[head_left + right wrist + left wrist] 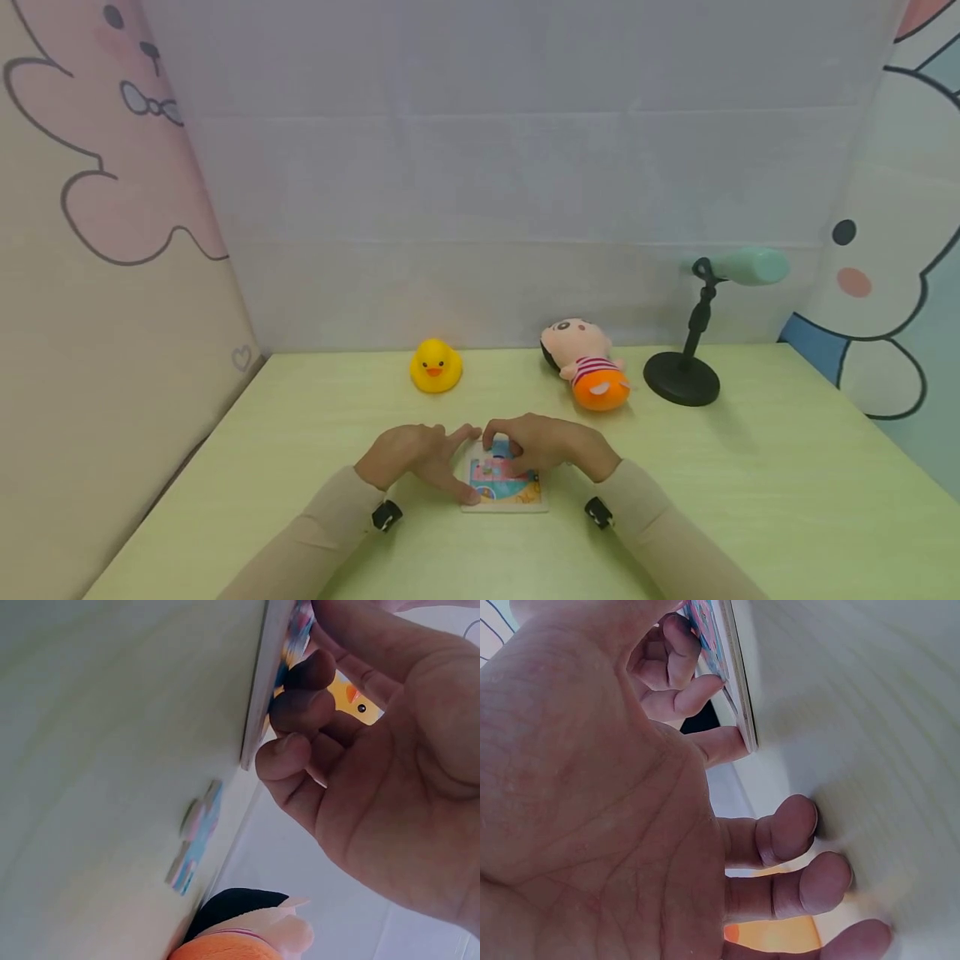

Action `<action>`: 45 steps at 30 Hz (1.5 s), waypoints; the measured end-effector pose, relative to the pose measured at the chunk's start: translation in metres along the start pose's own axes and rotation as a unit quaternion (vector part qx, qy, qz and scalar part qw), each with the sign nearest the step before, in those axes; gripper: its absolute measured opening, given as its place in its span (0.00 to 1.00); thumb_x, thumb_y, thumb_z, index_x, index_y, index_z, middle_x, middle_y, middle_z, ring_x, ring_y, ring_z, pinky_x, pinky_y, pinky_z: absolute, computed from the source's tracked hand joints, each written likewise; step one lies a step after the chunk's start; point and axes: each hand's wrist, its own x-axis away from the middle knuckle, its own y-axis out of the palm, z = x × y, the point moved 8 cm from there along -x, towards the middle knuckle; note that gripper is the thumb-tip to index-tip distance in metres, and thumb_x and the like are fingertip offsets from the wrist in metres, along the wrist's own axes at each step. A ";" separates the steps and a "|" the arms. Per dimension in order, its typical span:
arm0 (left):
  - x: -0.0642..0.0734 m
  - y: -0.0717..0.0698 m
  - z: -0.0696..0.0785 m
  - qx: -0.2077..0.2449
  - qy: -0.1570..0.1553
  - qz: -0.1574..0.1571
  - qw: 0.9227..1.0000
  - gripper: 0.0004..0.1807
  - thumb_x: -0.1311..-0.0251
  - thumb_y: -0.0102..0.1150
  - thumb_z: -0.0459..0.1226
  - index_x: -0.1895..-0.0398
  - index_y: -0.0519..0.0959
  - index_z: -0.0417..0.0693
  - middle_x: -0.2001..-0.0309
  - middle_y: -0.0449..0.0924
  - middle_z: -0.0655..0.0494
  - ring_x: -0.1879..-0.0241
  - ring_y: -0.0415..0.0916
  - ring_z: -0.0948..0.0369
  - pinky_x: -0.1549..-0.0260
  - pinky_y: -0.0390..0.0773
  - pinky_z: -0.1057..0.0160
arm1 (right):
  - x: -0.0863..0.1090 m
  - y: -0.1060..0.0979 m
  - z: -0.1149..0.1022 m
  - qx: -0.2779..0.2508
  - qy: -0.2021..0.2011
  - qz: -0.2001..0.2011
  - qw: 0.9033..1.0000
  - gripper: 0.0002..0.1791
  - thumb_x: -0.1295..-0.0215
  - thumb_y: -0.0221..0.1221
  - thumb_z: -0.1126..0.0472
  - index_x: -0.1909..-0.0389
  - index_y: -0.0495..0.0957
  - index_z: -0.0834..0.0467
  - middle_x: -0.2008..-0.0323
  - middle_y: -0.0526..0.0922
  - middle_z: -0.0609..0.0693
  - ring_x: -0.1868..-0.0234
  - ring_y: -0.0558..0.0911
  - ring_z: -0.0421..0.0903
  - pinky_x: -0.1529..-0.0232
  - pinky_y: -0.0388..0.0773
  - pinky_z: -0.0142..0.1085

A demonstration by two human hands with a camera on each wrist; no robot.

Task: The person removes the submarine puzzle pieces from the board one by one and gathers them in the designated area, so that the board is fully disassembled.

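A small picture puzzle (510, 493) in a pale board lies on the table, showing pink, blue and yellow parts. My left hand (426, 454) steadies its left side, thumb at the near corner and index finger against the far corner. The other fingers of that hand (780, 832) stretch out over the tabletop. From the right, my right hand (543, 442) arches over the puzzle with bent fingers, index fingertip and thumb on its upper part around a blue area. I cannot tell whether they pinch a piece there. A loose puzzle piece (199, 836) lies on the table beside the board.
A yellow rubber duck (436, 367) stands behind the puzzle to the left. Behind it to the right lies a plush doll (592, 367) with orange shorts. A black stand (682, 377) holding a mint-green cylinder is farther right. Walls border the table (315, 417) at the back and left.
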 end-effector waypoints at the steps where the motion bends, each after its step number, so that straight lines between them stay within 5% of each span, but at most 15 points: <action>1: 0.000 0.000 0.000 0.000 0.000 0.000 1.000 0.53 0.54 0.61 0.74 0.25 0.52 0.74 0.44 0.75 0.47 0.53 0.77 0.50 0.54 0.78 0.44 | 0.000 0.000 0.000 0.000 -0.003 0.000 1.000 0.17 0.32 0.63 0.66 0.47 0.73 0.47 0.76 0.74 0.46 0.75 0.71 0.40 0.71 0.67 0.32; 12: 0.000 0.001 0.000 -0.013 0.001 -0.002 1.000 0.56 0.53 0.57 0.76 0.22 0.50 0.69 0.38 0.73 0.45 0.46 0.76 0.48 0.51 0.76 0.43 | -0.002 -0.007 -0.002 0.072 -0.028 0.065 0.995 0.18 0.39 0.70 0.63 0.54 0.75 0.43 0.59 0.67 0.48 0.63 0.75 0.46 0.64 0.74 0.35; 22: 0.000 -0.001 0.002 -0.013 0.008 0.003 1.000 0.54 0.52 0.59 0.75 0.23 0.52 0.73 0.40 0.73 0.46 0.51 0.76 0.50 0.54 0.77 0.45 | 0.002 -0.023 -0.007 0.051 -0.105 0.093 0.989 0.13 0.33 0.59 0.72 0.59 0.79 0.50 0.66 0.76 0.44 0.65 0.73 0.41 0.60 0.74 0.33; 35: 0.000 0.000 0.000 0.000 0.002 0.014 1.000 0.53 0.54 0.61 0.74 0.24 0.54 0.74 0.42 0.76 0.47 0.52 0.77 0.51 0.54 0.77 0.47 | 0.027 -0.044 0.003 -0.006 -0.108 0.054 0.993 0.08 0.31 0.59 0.71 0.54 0.79 0.58 0.67 0.79 0.46 0.70 0.76 0.41 0.65 0.76 0.32; 45: 0.002 0.000 0.000 0.011 0.008 0.017 1.000 0.53 0.53 0.63 0.73 0.24 0.54 0.72 0.41 0.75 0.46 0.50 0.76 0.49 0.52 0.76 0.44 | 0.047 -0.060 0.025 -0.022 -0.093 0.030 0.995 0.06 0.34 0.62 0.70 0.62 0.83 0.56 0.71 0.78 0.44 0.69 0.74 0.39 0.67 0.73 0.31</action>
